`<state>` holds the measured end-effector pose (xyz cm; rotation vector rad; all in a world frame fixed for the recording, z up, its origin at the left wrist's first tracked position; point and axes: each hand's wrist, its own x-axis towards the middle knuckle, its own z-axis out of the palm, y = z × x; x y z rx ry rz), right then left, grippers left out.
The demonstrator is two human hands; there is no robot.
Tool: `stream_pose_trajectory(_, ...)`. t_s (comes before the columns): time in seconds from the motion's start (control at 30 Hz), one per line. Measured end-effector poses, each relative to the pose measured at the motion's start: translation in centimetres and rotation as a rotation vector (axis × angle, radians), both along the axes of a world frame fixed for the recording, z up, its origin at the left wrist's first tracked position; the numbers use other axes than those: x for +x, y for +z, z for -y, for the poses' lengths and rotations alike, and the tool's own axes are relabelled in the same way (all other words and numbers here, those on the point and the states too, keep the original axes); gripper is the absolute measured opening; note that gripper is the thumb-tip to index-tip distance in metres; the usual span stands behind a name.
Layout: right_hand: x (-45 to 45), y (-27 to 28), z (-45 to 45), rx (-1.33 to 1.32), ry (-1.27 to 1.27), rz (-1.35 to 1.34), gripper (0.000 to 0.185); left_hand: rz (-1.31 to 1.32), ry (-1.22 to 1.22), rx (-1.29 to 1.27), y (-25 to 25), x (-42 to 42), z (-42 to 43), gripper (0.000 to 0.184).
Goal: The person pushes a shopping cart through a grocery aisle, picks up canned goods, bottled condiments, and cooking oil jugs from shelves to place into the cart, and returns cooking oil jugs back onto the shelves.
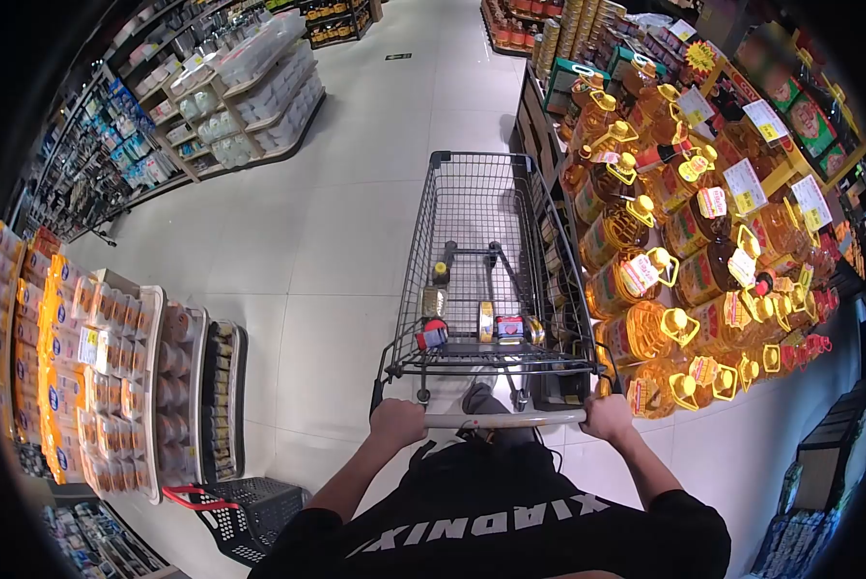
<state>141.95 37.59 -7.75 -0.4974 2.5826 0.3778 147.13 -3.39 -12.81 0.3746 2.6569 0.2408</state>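
Note:
My left hand (397, 424) is wrapped round the left end of the handle bar (501, 420) of a shopping cart (472, 217). At the bar's other end my right hand (608, 416) is closed round it too. Inside the wire basket, near my side, stands a clear bottle with a yellow cap (435, 297). A red package (432, 335) lies by it at the left. Further right are a yellow round container (486, 321) and a red and blue package (510, 329); their exact kinds are too small to tell.
Large bottles of cooking oil (636, 275) with yellow handles crowd a display close along the cart's right side. Packaged goods fill a shelf (114, 367) at the left, with a black shopping basket (250, 511) on the floor below. Grey tiled floor (346, 207) stretches ahead between the displays.

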Motion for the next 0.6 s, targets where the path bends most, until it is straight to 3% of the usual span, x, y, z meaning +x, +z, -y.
stream_pose_trajectory(0.27, -13.3, 0.4, 0.0, -0.032, 0.034, -0.003, 0.034, -0.088, 0.022, 0.017, -0.3, -12.4, 0.3, 0.023)
stream_pose_trajectory(0.6, -32.2, -0.8, 0.6, -0.133, 0.079, -0.211, 0.032, -0.222, 0.083, -0.006, -0.6, -31.0, 1.3, 0.023)
